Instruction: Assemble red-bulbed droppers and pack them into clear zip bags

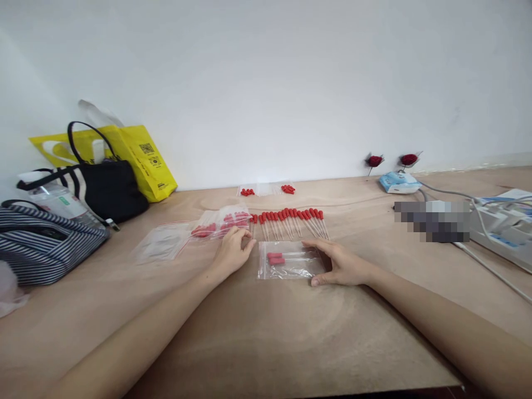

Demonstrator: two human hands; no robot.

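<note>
On the table lies a clear zip bag (291, 269) holding red-capped droppers, their caps toward its left end. My right hand (338, 265) is at the bag's right end, thumb and fingers spread apart around the edge. To the left of the bag, my left hand (235, 249) rests with its fingers curled; whether anything is between them cannot be made out. Behind the bag, a row of droppers with red caps (286, 215) lies side by side. Bags with red caps (226, 220) lie just behind my left hand, and flat clear bags (160, 242) lie further left.
Two small groups of red caps (288, 189) lie in bags near the wall. A yellow bag (147, 160), a black bag (112, 191) and a striped bag (50, 238) stand at left. At right are a blue-white packet (399, 183), cables and a white power strip (507, 227).
</note>
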